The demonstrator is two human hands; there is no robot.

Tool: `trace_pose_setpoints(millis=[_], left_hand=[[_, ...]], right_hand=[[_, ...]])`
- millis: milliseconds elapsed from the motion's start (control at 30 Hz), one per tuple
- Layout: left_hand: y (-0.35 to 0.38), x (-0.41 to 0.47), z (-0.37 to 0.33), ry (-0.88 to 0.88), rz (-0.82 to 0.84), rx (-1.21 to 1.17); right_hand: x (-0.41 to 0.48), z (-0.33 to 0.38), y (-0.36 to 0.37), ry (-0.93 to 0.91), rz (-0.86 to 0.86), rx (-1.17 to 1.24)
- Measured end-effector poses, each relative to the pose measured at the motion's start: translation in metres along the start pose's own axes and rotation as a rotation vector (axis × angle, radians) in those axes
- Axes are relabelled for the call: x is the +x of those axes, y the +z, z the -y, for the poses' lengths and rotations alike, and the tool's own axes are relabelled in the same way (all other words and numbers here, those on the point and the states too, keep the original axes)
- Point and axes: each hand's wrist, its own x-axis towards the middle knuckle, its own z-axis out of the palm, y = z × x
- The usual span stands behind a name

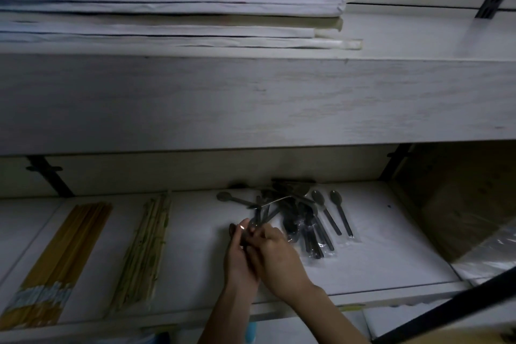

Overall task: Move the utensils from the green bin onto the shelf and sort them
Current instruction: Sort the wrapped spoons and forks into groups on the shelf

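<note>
On the shelf (195, 234), the left hand (239, 258) and the right hand (279, 255) are together pinching 1 wrapped black utensil (261, 216), just beside the spoon pile (307, 229).

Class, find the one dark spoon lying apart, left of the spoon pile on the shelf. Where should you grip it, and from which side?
Probably the thin handle just behind the bowl of the lone spoon. Its other end runs into the pile, so that stretch is the free grip. Come from above and the front left, over bare shelf, pinching across the handle's width.
</note>
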Motion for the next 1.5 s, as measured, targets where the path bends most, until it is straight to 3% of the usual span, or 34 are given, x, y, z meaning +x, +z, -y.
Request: trace_pose_setpoints(millis=[267,433,633,767,1033,1233,1500], left_hand=[[0.0,0.004,-0.013,0.156,-0.036,-0.158],[-0.004,0.008,-0.018,0.161,-0.02,-0.04],[-0.011,0.004,-0.024,0.216,-0.004,-0.018],[-0.017,0.002,-0.026,0.24,-0.011,-0.029],[-0.021,0.001,-0.027,0.258,-0.006,-0.063],[-0.018,0.003,-0.025,0.261,-0.012,-0.057],[-0.016,0.007,-0.022,0.251,-0.007,-0.048]], right_hand=[[-0.016,-0.014,-0.013,0.396,0.418,0.686],[-0.014,-0.014,-0.012,0.349,0.431,0.709],[0.021,-0.065,-0.007,0.181,0.083,0.088],[0.02,-0.108,-0.004,0.21,0.173,-0.184],[0.006,-0.139,-0.01,0.499,0.059,-0.039],[0.018,-0.139,-0.017,0.542,0.068,-0.037],[0.026,-0.156,-0.037,0.684,-0.163,0.309]])
